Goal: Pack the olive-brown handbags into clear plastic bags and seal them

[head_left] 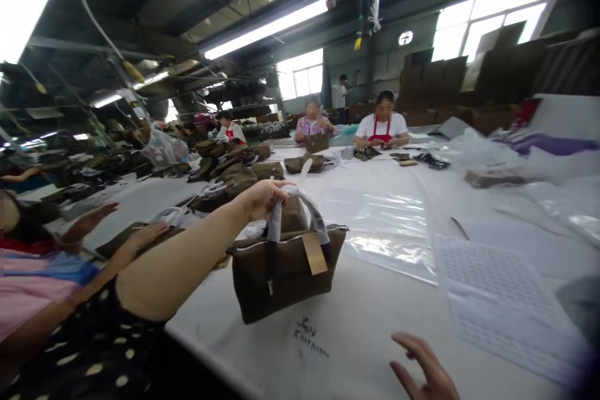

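Observation:
My left hand (263,201) is closed round the wrapped handles of a brown handbag (285,281). The bag hangs slightly tilted just over the white table, and I cannot tell whether its base touches. A tan tag (314,254) dangles on its front, above a short zip pull. White wrapping covers the upper part of the handles. At the lower right, my right hand (424,365) is held with thumb and fingers apart, over the table near its front edge. It holds nothing. A clear plastic bag (389,231) lies flat behind and right of the handbag.
Printed sheets (501,306) lie on the white table (365,312) at right, with crumpled plastic beyond. Several brown bags (239,178) are heaped at left. A co-worker's hands (145,236) are close to my left arm. Other people sit across the table.

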The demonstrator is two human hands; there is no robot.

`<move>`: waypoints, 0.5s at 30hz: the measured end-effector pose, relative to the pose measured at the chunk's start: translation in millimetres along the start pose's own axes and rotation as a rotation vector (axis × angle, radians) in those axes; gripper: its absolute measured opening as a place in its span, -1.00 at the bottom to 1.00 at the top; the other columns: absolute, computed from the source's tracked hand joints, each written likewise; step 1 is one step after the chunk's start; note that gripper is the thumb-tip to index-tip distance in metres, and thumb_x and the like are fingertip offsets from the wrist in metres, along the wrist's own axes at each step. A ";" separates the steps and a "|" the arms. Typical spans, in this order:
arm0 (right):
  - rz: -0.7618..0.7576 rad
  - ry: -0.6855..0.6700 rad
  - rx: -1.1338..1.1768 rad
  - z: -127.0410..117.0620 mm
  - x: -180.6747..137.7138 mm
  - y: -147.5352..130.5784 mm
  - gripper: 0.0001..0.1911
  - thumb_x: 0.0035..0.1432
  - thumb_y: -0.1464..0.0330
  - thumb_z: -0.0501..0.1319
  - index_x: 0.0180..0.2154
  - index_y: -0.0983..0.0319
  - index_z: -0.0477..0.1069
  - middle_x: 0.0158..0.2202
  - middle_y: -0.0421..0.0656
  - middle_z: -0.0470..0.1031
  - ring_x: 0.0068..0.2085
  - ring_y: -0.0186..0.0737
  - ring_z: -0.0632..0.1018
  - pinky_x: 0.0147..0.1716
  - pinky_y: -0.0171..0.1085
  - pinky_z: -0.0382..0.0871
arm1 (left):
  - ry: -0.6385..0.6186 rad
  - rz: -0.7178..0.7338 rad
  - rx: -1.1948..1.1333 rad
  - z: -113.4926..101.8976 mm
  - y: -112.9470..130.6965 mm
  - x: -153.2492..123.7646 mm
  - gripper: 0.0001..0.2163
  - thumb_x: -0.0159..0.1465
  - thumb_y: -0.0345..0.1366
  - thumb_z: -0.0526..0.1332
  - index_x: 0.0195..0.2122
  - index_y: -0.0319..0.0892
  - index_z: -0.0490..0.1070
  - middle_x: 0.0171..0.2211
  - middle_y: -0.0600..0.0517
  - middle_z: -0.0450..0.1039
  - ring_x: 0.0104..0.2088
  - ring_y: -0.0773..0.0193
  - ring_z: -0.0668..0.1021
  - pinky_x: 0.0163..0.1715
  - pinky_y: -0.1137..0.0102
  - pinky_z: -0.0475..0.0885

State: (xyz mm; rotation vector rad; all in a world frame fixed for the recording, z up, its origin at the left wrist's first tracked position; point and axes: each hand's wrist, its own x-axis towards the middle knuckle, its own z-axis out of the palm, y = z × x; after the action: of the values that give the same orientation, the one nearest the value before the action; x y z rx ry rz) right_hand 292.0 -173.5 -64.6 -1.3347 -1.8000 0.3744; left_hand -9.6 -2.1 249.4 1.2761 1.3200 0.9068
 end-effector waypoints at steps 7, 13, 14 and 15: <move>-0.665 0.090 -0.369 -26.0 74.2 -48.2 -0.60 0.16 0.53 0.09 0.03 0.12 0.30 0.07 -0.06 0.32 0.10 -0.02 0.31 -0.04 -0.04 0.35 | -0.323 -0.051 -0.067 71.0 -19.1 -34.6 -0.54 -0.15 -0.54 0.20 -0.15 -0.30 0.42 -0.52 0.05 0.37 -0.55 0.41 0.36 -0.56 0.52 0.24; -0.647 -0.094 -0.527 -54.6 121.2 -98.8 -0.69 0.20 0.52 0.01 -0.04 0.32 0.36 -0.23 0.00 0.51 -0.23 -0.09 0.49 -0.24 -0.12 0.40 | -0.477 -0.014 -0.103 102.3 -39.2 -49.9 -0.55 -0.10 -0.51 0.23 -0.11 -0.27 0.42 -0.49 0.08 0.36 -0.50 0.42 0.35 -0.49 0.51 0.22; -0.541 -0.142 -0.580 -52.5 132.0 -109.1 -0.70 0.18 0.54 0.01 -0.09 0.34 0.39 -0.30 0.02 0.51 -0.29 -0.08 0.50 -0.30 -0.12 0.40 | -0.516 -0.006 -0.106 106.1 -41.4 -51.2 -0.56 -0.09 -0.51 0.24 -0.11 -0.26 0.42 -0.46 0.07 0.39 -0.47 0.41 0.37 -0.45 0.51 0.24; -0.444 -0.186 -0.618 -49.1 143.0 -118.5 -0.72 0.16 0.55 0.01 -0.14 0.36 0.42 -0.36 0.03 0.51 -0.33 -0.07 0.50 -0.34 -0.13 0.40 | -0.548 0.005 -0.110 109.3 -43.1 -51.8 -0.56 -0.08 -0.51 0.24 -0.11 -0.26 0.42 -0.41 0.05 0.42 -0.42 0.39 0.39 -0.40 0.50 0.26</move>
State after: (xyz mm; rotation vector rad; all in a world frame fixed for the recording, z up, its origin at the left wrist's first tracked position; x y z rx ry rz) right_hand 242.7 -103.4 107.3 -1.2615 -2.4159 -0.3396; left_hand 83.1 -74.1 197.5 1.3191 0.8239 0.5634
